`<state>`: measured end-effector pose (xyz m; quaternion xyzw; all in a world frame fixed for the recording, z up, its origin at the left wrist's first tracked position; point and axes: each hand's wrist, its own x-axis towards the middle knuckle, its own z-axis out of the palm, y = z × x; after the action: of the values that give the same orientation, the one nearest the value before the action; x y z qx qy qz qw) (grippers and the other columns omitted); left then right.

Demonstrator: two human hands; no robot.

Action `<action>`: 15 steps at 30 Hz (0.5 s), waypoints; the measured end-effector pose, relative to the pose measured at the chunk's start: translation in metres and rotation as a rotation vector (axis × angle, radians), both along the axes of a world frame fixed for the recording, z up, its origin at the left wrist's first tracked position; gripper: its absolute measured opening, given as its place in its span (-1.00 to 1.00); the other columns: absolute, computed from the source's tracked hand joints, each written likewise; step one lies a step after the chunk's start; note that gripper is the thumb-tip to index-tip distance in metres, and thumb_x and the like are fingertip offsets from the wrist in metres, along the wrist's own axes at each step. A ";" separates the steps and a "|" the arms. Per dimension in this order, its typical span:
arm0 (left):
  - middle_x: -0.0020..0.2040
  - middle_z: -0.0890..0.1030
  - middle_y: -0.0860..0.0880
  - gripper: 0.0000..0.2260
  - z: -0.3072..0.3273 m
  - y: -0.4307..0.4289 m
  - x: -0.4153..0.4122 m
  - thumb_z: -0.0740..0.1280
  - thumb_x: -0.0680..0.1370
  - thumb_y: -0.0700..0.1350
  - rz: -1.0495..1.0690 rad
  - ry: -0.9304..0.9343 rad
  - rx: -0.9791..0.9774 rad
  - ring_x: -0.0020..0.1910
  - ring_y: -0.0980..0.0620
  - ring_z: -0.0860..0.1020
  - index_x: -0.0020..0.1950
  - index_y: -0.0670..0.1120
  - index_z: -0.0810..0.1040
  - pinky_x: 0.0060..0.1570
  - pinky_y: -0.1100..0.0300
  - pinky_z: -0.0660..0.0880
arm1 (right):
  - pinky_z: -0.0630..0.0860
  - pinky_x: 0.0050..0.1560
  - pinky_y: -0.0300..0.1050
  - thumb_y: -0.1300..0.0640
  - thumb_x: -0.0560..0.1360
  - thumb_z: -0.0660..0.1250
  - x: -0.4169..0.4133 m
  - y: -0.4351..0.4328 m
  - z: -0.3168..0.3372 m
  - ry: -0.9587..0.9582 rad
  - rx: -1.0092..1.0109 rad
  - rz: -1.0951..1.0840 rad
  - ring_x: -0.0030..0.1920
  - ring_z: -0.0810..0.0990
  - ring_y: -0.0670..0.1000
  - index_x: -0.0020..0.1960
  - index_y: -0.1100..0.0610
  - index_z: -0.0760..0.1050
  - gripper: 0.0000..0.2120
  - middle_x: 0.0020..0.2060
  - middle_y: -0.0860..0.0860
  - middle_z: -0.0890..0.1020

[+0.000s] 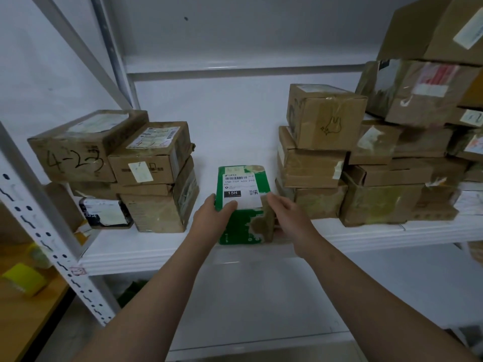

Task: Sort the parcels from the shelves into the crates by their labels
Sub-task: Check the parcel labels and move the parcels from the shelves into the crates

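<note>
Gripping scuffed green parcel (pixel 236 227), both hands (pixel 214 218) (pixel 286 218)

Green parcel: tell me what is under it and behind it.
The green parcel sits on the white shelf; behind it, bare shelf and wall. What lies directly beneath is covered by the parcel.

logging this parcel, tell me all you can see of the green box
The green box is cardboard, its print torn to brown patches at the front right. A white label on top bears a barcode, a QR code and 15H on black. It stands on the shelf between brown stacks; the left hand and right hand grip its sides.
</note>
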<state>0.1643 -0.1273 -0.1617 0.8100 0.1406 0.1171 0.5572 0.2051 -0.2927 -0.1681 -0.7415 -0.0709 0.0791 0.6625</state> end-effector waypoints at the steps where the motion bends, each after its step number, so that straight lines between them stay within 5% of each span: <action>1: 0.16 0.57 -0.04 -0.75 -0.003 0.000 -0.006 0.28 0.58 -0.01 -0.020 -0.034 -0.061 0.02 0.04 0.58 0.24 0.04 0.40 -0.13 0.17 0.57 | 0.45 -0.31 -0.36 -0.20 0.54 0.23 -0.002 0.001 -0.001 -0.011 0.012 0.013 -0.18 0.56 -0.30 0.19 -0.08 0.48 -0.70 -0.07 -0.20 0.58; 3: 0.13 0.57 0.05 -0.73 -0.010 -0.001 -0.020 0.31 0.56 -0.02 -0.035 -0.109 -0.174 -0.01 0.16 0.57 0.25 0.10 0.40 -0.24 0.33 0.51 | 0.50 -0.27 -0.37 -0.16 0.55 0.26 -0.004 0.004 -0.004 -0.025 0.038 0.023 -0.16 0.60 -0.28 0.24 -0.05 0.49 -0.68 -0.03 -0.17 0.60; 7: 0.22 0.53 0.05 -0.50 -0.023 -0.002 -0.042 0.35 0.53 -0.03 -0.072 -0.193 -0.332 0.09 0.08 0.58 0.42 0.14 0.26 -0.15 0.29 0.57 | 0.56 -0.19 -0.29 -0.11 0.56 0.26 -0.015 0.005 -0.012 -0.073 0.072 0.036 -0.07 0.61 -0.18 0.22 -0.13 0.43 -0.75 0.04 -0.08 0.60; 15: 0.33 0.46 0.05 -0.41 -0.044 -0.010 -0.071 0.31 0.55 -0.16 -0.168 -0.311 -0.244 0.24 0.20 0.49 0.49 0.10 0.12 0.18 0.22 0.50 | 0.51 -0.02 -0.38 0.12 0.59 0.25 -0.044 -0.006 -0.036 -0.252 0.192 0.112 0.15 0.55 -0.18 0.35 -0.05 0.32 -0.65 0.19 -0.12 0.56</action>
<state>0.0935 -0.1373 -0.2057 0.7176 -0.0022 0.1760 0.6739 0.1610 -0.2991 -0.2041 -0.6738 -0.2019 0.0150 0.7107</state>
